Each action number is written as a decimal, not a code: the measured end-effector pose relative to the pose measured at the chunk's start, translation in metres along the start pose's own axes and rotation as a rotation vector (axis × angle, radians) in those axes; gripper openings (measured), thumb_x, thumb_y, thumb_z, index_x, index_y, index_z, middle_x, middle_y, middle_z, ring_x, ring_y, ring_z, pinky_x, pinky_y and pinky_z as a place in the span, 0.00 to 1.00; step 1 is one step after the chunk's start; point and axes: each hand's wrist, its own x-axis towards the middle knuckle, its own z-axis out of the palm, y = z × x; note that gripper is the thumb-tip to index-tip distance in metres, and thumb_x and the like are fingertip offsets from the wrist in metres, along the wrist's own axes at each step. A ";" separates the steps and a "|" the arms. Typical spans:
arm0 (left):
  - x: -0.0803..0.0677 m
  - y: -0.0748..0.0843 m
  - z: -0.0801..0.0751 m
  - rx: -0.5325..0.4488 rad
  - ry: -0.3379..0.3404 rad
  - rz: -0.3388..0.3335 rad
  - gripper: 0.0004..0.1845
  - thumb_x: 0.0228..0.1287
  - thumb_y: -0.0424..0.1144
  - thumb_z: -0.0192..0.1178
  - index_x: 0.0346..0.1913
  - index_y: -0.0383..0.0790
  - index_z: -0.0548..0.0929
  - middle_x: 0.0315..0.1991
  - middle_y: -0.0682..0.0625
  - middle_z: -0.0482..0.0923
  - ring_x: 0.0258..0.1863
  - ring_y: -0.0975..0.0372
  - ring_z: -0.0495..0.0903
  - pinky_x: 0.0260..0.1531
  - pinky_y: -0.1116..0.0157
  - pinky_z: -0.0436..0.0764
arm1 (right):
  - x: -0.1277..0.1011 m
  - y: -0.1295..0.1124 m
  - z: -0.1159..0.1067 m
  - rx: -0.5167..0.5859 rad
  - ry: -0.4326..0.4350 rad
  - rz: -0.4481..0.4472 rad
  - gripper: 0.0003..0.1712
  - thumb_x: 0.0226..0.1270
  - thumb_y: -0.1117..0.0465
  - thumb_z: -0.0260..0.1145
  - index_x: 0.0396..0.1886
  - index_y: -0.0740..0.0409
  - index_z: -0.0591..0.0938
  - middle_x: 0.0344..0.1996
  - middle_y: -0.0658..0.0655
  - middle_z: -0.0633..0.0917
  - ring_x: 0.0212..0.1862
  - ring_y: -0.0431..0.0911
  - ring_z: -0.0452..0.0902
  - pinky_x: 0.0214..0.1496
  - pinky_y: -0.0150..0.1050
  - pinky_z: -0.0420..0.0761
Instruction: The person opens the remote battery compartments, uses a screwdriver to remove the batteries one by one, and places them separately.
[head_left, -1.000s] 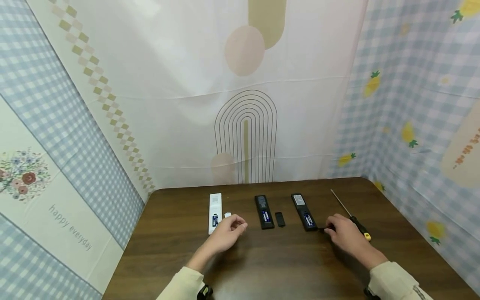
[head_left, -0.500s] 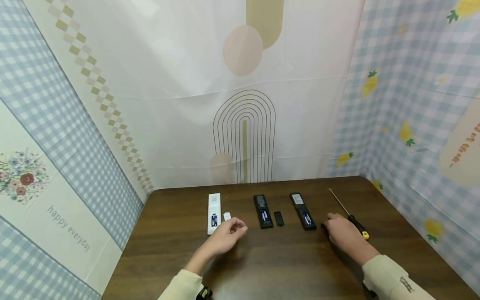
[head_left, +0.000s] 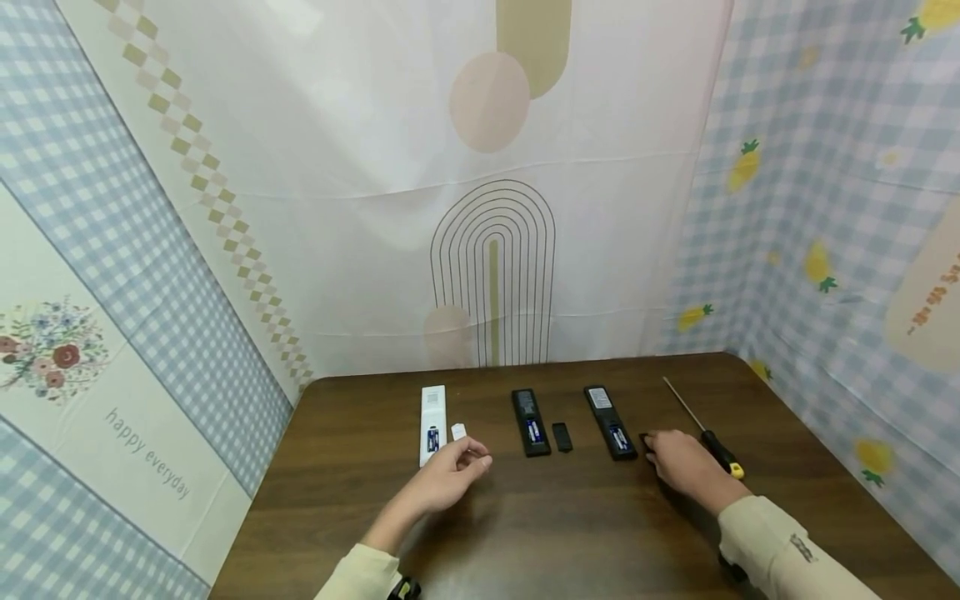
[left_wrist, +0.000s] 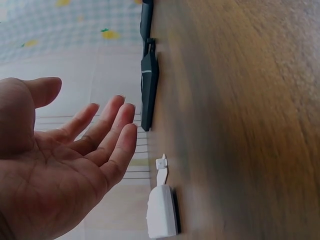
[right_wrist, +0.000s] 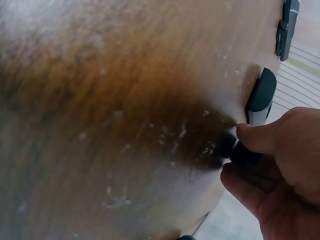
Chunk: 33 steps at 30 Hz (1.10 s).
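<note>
My right hand (head_left: 684, 460) pinches a small black battery cover (right_wrist: 245, 152) between thumb and fingers, low over the table. Just left of it lies a black remote (head_left: 609, 421), back up, with batteries showing in its open compartment. My left hand (head_left: 448, 475) hovers with relaxed fingers, palm bare in the left wrist view. By its fingertips lies a white battery cover (head_left: 458, 431), partly hidden by the hand. A white remote (head_left: 432, 417) lies beside that cover, its batteries exposed. In the middle is another black remote (head_left: 529, 417), also uncovered, with a black battery cover (head_left: 562, 437) at its right.
A screwdriver (head_left: 712, 442) with a black and yellow handle lies right of my right hand. The brown wooden table (head_left: 540, 533) ends at a patterned curtain (head_left: 360, 275) behind and checked cloth on both sides.
My right hand has turned and drawn slightly left, and the black cover now shows less beneath its fingers. My left hand has stayed nearly in place. The head view shifts slightly.
</note>
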 end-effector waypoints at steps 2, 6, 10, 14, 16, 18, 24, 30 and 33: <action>-0.002 -0.001 -0.002 -0.007 -0.002 -0.006 0.18 0.81 0.49 0.59 0.57 0.38 0.82 0.49 0.45 0.88 0.50 0.57 0.85 0.54 0.56 0.83 | 0.001 0.001 0.001 0.021 -0.023 -0.003 0.13 0.74 0.66 0.69 0.52 0.72 0.86 0.47 0.69 0.91 0.44 0.61 0.90 0.44 0.54 0.90; -0.003 -0.002 -0.004 -0.042 -0.006 -0.019 0.21 0.81 0.49 0.58 0.61 0.34 0.79 0.51 0.40 0.89 0.51 0.54 0.87 0.53 0.56 0.84 | 0.002 0.004 0.003 0.055 -0.071 0.012 0.22 0.77 0.64 0.67 0.63 0.74 0.82 0.63 0.75 0.84 0.59 0.68 0.86 0.58 0.61 0.87; -0.004 -0.003 -0.006 -0.080 -0.009 -0.034 0.26 0.81 0.48 0.59 0.68 0.31 0.73 0.52 0.35 0.88 0.51 0.52 0.87 0.51 0.58 0.83 | 0.001 0.005 0.003 0.075 -0.114 0.025 0.26 0.79 0.60 0.65 0.69 0.72 0.79 0.72 0.77 0.76 0.66 0.71 0.81 0.65 0.66 0.81; -0.004 -0.004 -0.007 -0.108 -0.005 -0.041 0.25 0.82 0.47 0.58 0.69 0.32 0.71 0.51 0.34 0.88 0.51 0.48 0.87 0.49 0.59 0.83 | 0.001 0.003 0.001 0.077 -0.135 0.024 0.32 0.81 0.57 0.63 0.74 0.74 0.73 0.75 0.79 0.71 0.71 0.73 0.75 0.70 0.68 0.77; -0.004 -0.005 -0.007 -0.104 -0.006 -0.042 0.25 0.82 0.47 0.58 0.69 0.32 0.72 0.51 0.34 0.88 0.51 0.48 0.87 0.49 0.59 0.83 | 0.002 0.002 0.000 0.075 -0.142 0.026 0.33 0.81 0.57 0.63 0.74 0.75 0.72 0.76 0.80 0.69 0.73 0.74 0.73 0.72 0.68 0.75; -0.004 -0.005 -0.007 -0.092 -0.012 -0.044 0.26 0.82 0.48 0.58 0.69 0.31 0.72 0.51 0.35 0.88 0.51 0.50 0.87 0.50 0.58 0.83 | 0.002 0.001 0.000 0.077 -0.151 0.032 0.33 0.81 0.57 0.62 0.75 0.75 0.71 0.76 0.80 0.68 0.74 0.74 0.71 0.73 0.68 0.74; -0.004 -0.005 -0.009 -0.058 -0.043 -0.044 0.28 0.82 0.48 0.57 0.70 0.29 0.72 0.52 0.36 0.88 0.53 0.53 0.87 0.54 0.54 0.85 | 0.003 0.001 -0.001 0.094 -0.174 0.054 0.34 0.81 0.57 0.62 0.76 0.75 0.70 0.77 0.80 0.67 0.76 0.74 0.68 0.75 0.68 0.71; -0.005 -0.005 -0.010 -0.068 -0.045 -0.026 0.27 0.83 0.47 0.57 0.69 0.27 0.73 0.54 0.35 0.89 0.55 0.47 0.87 0.54 0.53 0.85 | 0.002 0.002 0.000 0.110 -0.160 0.050 0.33 0.81 0.61 0.61 0.76 0.76 0.69 0.78 0.80 0.66 0.75 0.73 0.69 0.75 0.68 0.72; -0.006 -0.006 -0.009 -0.077 -0.036 -0.029 0.26 0.83 0.47 0.57 0.68 0.27 0.73 0.54 0.35 0.89 0.55 0.47 0.87 0.54 0.53 0.85 | -0.002 0.004 -0.001 0.134 -0.145 0.046 0.34 0.79 0.64 0.62 0.78 0.75 0.66 0.79 0.80 0.63 0.74 0.73 0.70 0.72 0.67 0.75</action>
